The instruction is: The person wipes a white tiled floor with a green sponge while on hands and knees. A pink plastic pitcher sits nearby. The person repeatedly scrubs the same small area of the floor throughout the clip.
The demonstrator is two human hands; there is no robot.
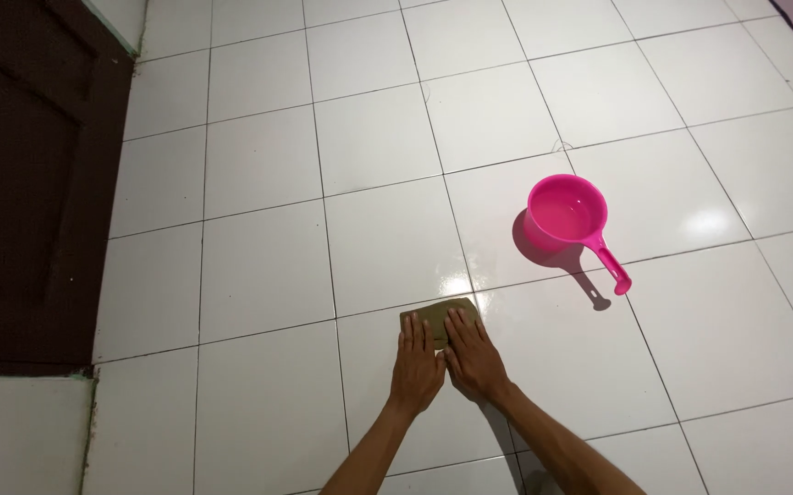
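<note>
Both hands flat, I see: left hand [418, 362] and right hand [472, 356] press fingers outstretched on the folded olive-brown cloth [438, 319], lower centre. Glossy wet white tiled floor [259, 266]; palms could skid toward the water-filled pink plastic dipper [569, 218], centre right.

White tiled floor [259, 266] carries a brown cloth [433, 319] and, well apart to the right, a pink dipper [569, 218].
</note>
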